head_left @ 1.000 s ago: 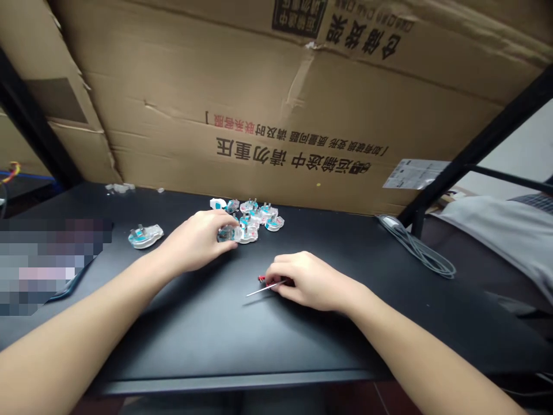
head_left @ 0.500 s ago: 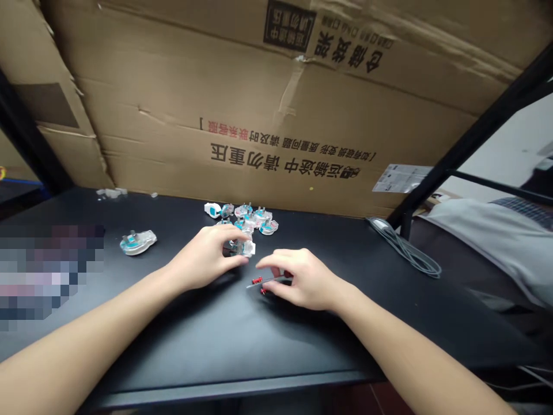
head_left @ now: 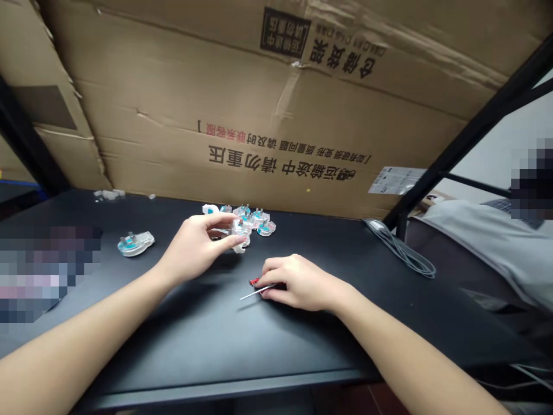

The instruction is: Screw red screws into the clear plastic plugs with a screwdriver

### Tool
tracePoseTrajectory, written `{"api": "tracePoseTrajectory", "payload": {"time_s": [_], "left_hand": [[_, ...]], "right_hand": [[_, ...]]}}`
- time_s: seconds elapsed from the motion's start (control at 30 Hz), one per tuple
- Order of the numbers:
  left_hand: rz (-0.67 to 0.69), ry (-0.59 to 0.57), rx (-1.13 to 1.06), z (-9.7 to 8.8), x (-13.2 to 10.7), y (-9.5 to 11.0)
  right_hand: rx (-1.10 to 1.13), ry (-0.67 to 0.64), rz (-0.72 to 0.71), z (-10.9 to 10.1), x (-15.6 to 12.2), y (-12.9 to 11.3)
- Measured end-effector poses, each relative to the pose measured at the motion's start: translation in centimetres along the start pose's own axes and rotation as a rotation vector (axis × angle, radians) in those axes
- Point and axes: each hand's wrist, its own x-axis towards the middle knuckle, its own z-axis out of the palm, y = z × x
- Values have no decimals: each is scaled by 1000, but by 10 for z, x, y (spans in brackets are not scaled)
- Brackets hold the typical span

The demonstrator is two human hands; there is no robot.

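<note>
So, centre of frame: the left hand (head_left: 196,245) is pinching one clear plug (head_left: 239,237) between thumb and fingers. It is holding the plug seemingly just clear of the table (head_left: 216,340), right in front of the pile (head_left: 254,219) of like plugs at upper centre.

The right hand (head_left: 298,282), lower and to the right, is curling shut around a small screwdriver (head_left: 254,290). The red handle is mostly hiding in the fist and the thin shaft is sticking out to the lower left. Cannot tell if the tip is touching the table.

Progress, judging by layout: plug picked and tool in grip, but tip and plug are sitting apart, so nothing is being worked on the plug yet. A lone plug (head_left: 135,244) is lying at mid left, well apart from the pile; cannot tell if it is finished. Several more are waiting in the pile.

Held plug: transparent shell, teal insert showing through, fingertips covering part of it. Cannot tell whether it is closed up.

A cardboard box (head_left: 259,115) is filling the top of frame. A grey cable (head_left: 401,251) is lying at right, beside another person's grey sleeve (head_left: 488,236).
</note>
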Motion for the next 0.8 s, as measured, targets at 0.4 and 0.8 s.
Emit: {"api": "tracePoseTrajectory", "payload": {"time_s": [0.4,0.8], "left_hand": [[103,-26,125,6,-6,-2],[130,-275,-107,19,-8,40]], "right_hand": [[154,69,62,0,3,-6],[819,648,218,-14,0,-14]]}}
